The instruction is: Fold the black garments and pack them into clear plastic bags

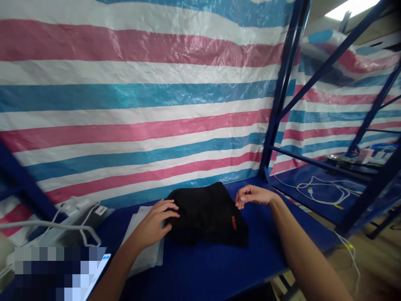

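A black folded cloth garment (203,215) with small orange lettering near its right edge lies flat on the blue table (200,271). At the garment's left edge is my left hand (158,221), fingers apart and reaching over the fabric, with nothing held in it. My right hand (252,195) is beside the garment's upper right edge, its fingers loosely bent and a gap showing below the thumb. No cloth is gripped between those fingers. Under and behind my left hand sits a stack of white papers or plastic sleeves (147,261), partly covered by my arm.
Striped plastic sheeting (140,96) hangs behind the table. A blue metal frame post (277,104) rises at the right. White cables (326,188) lie on a neighbouring blue surface. On the left are a power strip (75,205), a bent white rod (53,225) and a partly pixelated lit screen (97,276).
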